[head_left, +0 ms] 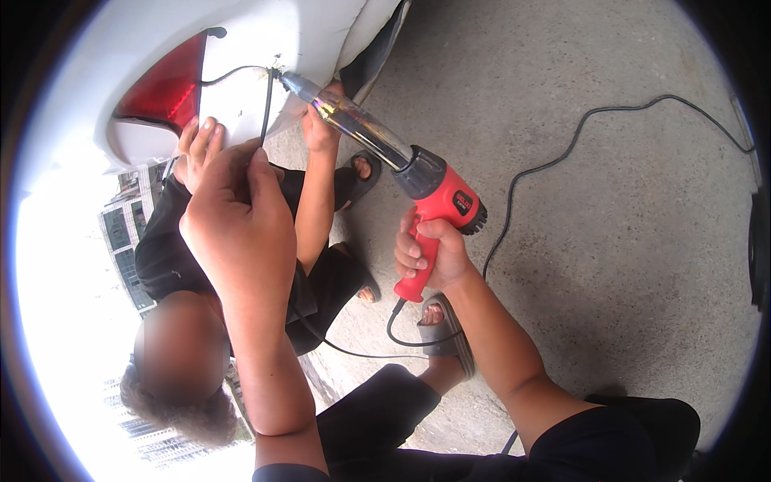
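In my right hand [431, 251] is the red grip of a heat gun [454, 197]. Its long metal nozzle [361, 128] points up and left, the tip close to a dark, rough spot on a white car body panel [249, 36]. My left hand [245, 209] pinches the lower end of a thin black rod [267, 108], whose upper end meets that spot beside the nozzle tip. A thin dark wire or strip [233, 76] runs from there toward the red tail light [165, 88].
A crouching person in black [177, 249] is at the left; one of their hands [323, 132] is by the panel behind the nozzle, the other [197, 149] near the tail light. A black cord [554, 157] lies across the concrete floor [634, 257]. My sandalled foot [446, 325] is below the heat gun.
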The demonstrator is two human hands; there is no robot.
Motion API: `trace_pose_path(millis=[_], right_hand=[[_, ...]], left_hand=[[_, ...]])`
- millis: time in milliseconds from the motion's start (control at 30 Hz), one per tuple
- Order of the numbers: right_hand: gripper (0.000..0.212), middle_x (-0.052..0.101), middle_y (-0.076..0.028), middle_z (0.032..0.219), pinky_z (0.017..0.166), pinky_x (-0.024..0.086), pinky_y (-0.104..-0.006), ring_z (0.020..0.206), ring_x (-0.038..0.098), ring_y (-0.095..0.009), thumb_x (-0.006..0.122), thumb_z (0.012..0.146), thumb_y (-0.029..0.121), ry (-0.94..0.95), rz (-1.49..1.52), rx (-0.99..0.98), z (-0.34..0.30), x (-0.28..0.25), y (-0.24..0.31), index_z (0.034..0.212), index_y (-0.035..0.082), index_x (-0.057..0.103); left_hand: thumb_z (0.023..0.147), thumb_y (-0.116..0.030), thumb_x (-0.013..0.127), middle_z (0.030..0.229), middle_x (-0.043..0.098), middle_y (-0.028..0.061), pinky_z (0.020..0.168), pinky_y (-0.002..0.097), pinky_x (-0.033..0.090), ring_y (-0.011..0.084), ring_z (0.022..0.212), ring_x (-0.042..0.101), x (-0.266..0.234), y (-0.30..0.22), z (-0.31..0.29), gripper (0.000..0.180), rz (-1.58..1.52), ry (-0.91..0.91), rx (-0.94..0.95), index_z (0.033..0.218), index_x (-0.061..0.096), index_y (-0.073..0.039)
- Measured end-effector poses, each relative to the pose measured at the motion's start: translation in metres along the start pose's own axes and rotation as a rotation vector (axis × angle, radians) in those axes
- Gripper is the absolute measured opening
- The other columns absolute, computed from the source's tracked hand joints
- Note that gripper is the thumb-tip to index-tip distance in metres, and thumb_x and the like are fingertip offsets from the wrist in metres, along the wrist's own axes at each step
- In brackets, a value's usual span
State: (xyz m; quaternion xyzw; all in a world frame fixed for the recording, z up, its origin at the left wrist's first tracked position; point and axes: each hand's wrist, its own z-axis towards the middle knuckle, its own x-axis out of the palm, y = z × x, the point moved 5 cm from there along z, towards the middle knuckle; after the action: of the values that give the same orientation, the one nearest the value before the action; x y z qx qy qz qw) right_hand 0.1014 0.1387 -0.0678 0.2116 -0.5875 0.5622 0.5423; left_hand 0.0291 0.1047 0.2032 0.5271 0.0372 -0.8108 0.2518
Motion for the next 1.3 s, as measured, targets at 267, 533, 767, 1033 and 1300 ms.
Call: trace_pose_path(millis=[267,533,767,1033,1300], right_hand=[[0.02,0.053,-0.002,0.067,0.049,0.044,-0.0311,0.049,0.044,-0.011,0.058,0.092,0.024,0.003,-0.007,-0.002,0.0016,0.0009,-0.0002,0.105,0.011,0.064],[0.02,0.052,-0.002,0.067,0.049,0.044,-0.0316,0.049,0.044,-0.011,0.058,0.092,0.024,0.018,0.008,0.014,0.003,-0.0005,-0.0023,0.105,0.011,0.064],[0.02,0.051,-0.001,0.065,0.049,0.044,-0.0314,0.049,0.044,-0.011,0.058,0.092,0.025,0.021,0.017,0.018,0.0035,-0.002,-0.0035,0.105,0.011,0.063],[0.02,0.05,-0.001,0.065,0.049,0.044,-0.0318,0.049,0.044,-0.011,0.058,0.092,0.025,0.031,0.01,0.021,0.0053,-0.0024,-0.0047,0.105,0.01,0.063],[0.021,0.049,-0.001,0.064,0.05,0.044,-0.032,0.049,0.044,-0.011,0.057,0.092,0.025,0.041,0.011,0.022,0.0076,-0.0029,-0.0043,0.106,0.011,0.063]], left_hand=[[0.088,-0.003,0.066,0.112,0.071,0.0273,0.098,0.0379,0.052,0.0337,0.117,0.068,-0.0024,-0.0018,0.0014,0.014,0.014,0.004,-0.028,0.097,0.073,0.005],[0.088,-0.004,0.066,0.108,0.073,0.026,0.097,0.0377,0.053,0.0332,0.114,0.07,-0.0004,-0.0009,0.0007,0.014,0.006,0.003,-0.03,0.097,0.074,0.004],[0.089,-0.005,0.067,0.107,0.073,0.0256,0.094,0.0365,0.054,0.0319,0.112,0.071,-0.0003,0.0004,0.0001,0.013,-0.018,0.004,-0.043,0.096,0.074,0.004],[0.089,-0.005,0.066,0.105,0.074,0.0239,0.085,0.0342,0.057,0.0306,0.102,0.074,0.0004,0.0009,0.0007,0.014,-0.025,-0.012,-0.049,0.095,0.074,0.004],[0.089,-0.006,0.067,0.103,0.075,0.0224,0.08,0.0324,0.058,0.0274,0.089,0.076,0.0004,0.0011,0.0014,0.014,-0.005,-0.012,-0.009,0.096,0.074,0.004]])
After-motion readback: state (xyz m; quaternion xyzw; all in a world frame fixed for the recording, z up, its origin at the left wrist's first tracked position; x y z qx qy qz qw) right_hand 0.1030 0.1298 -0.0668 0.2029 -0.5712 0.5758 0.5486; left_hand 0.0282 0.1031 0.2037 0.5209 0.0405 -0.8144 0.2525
